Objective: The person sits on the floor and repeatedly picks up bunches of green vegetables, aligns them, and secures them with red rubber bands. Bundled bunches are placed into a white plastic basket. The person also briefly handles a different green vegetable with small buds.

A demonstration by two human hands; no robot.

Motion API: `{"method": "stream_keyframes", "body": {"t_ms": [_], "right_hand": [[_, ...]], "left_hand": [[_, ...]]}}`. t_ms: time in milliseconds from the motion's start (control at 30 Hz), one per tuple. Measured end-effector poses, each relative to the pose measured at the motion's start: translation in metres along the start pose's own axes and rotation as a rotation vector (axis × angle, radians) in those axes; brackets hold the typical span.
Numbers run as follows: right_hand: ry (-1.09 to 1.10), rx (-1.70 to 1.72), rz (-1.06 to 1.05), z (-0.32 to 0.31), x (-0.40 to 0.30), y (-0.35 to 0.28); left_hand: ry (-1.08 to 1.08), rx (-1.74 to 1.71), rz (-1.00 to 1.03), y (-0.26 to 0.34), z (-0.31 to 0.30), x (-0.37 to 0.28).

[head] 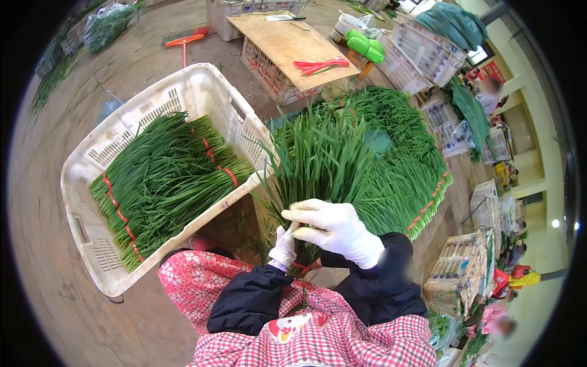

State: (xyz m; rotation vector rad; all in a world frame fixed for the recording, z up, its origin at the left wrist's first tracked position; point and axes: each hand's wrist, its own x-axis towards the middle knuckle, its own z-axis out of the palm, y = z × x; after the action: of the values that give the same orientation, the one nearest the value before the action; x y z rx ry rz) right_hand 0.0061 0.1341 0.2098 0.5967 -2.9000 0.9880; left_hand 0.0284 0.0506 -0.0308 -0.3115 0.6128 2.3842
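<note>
A bundle of green leafy chives (321, 160) stands upright before me, a red band (300, 268) around its lower end. My left hand (284, 247), in a white glove, is closed around the lower part of the bundle. My right hand (337, 227), also gloved in white, is at the bundle's near side with fingers bent and touching the leaves beside the left thumb; what lies between its fingertips is too small to tell. At the left, a white plastic crate (160, 247) holds rows of chives (160, 179) tied with red bands. More banded chives (394, 183) are piled at the right.
Ahead, a wooden board (284, 46) on a crate bears red ties (321, 65) and a knife (284, 18). An orange broom (185, 41) lies behind the white crate. A white bucket (348, 26) and stacked crates (412, 55) stand farther back; other people are along the right.
</note>
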Motion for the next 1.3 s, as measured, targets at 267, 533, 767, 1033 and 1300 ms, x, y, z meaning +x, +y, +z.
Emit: {"method": "stream_keyframes", "body": {"t_ms": [267, 533, 767, 1033, 1300], "right_hand": [[-0.082, -0.692, 0.137, -0.007, -0.015, 0.039], [0.129, -0.472, 0.133, -0.012, -0.024, 0.051], [0.198, -0.262, 0.295, -0.011, -0.021, 0.058], [0.089, -0.635, -0.093, -0.011, 0.004, 0.055], [0.122, -0.652, -0.014, -0.015, -0.008, 0.075]], "left_hand": [[0.228, 0.092, 0.063, -0.014, -0.017, 0.017], [0.274, 0.118, 0.06, -0.014, -0.017, 0.014], [0.316, 0.106, 0.036, -0.003, 0.012, 0.003], [0.298, 0.211, 0.052, -0.013, -0.002, 0.007], [0.306, 0.199, 0.097, -0.027, -0.025, 0.02]]}}
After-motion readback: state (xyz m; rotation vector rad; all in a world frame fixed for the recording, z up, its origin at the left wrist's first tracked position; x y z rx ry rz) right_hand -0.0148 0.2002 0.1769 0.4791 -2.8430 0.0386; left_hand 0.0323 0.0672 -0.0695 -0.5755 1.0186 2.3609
